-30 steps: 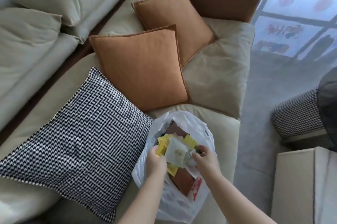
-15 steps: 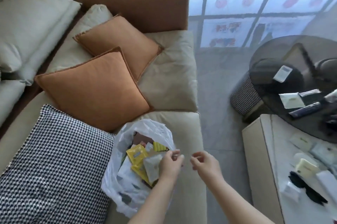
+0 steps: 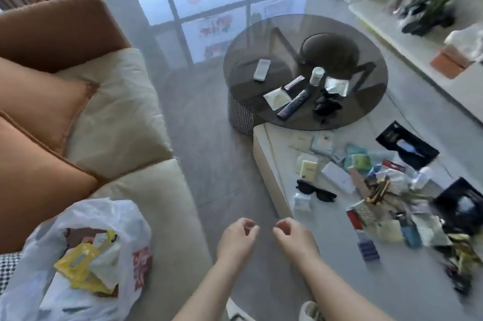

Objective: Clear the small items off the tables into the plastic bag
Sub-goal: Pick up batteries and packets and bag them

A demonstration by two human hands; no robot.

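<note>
head view: left hand (image 3: 236, 238) and right hand (image 3: 294, 238) are now hanging loosely curled, holding nothing, having left the plastic bag (image 3: 78, 263); packets (image 3: 309, 168) are awaiting pickup on the low white table (image 3: 264, 148).

Bare floor (image 3: 222, 164) between sofa (image 3: 125, 122) and cluttered table (image 3: 277, 164) — open passage.

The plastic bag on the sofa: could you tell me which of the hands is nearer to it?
Left. The left hand hangs over the floor just right of the bag, holding nothing. The right hand is farther right, toward the white table, also holding nothing.
</note>
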